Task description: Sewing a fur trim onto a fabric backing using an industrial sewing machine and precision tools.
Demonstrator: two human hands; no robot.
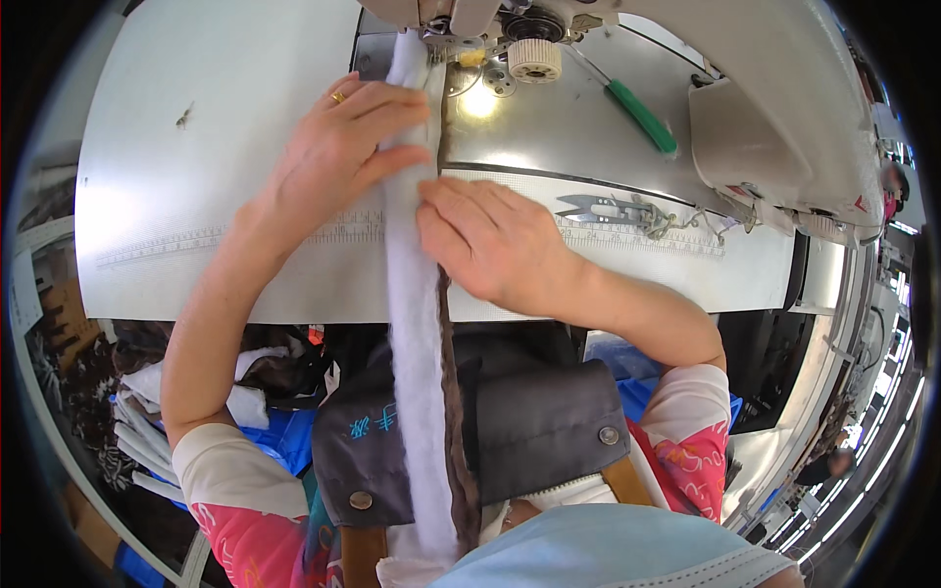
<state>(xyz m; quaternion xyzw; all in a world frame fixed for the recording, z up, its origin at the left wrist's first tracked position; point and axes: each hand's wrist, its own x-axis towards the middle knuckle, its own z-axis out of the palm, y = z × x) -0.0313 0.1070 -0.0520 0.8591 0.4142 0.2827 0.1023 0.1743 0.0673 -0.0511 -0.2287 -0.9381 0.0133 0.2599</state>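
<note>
A long strip of white fluffy padding point(417, 343) with a dark brown fabric edge point(457, 431) runs from under the sewing machine's presser foot area point(438, 51) down over the table edge to my lap. My left hand point(338, 147) lies across the strip close to the machine, its fingers and thumb stretched apart on top of the padding. Just below it, my right hand point(500, 240) pinches the strip's right edge between bent fingers and thumb. The exact grip under the right fingertips is hidden.
Right of the needle lies a green-handled screwdriver point(639, 116) on the metal plate. Thread snips point(603, 209) with tangled thread rest on the table beside a printed ruler scale point(338, 233). The machine arm point(784, 108) overhangs the right side. White and brown pieces point(147, 421) are piled below left.
</note>
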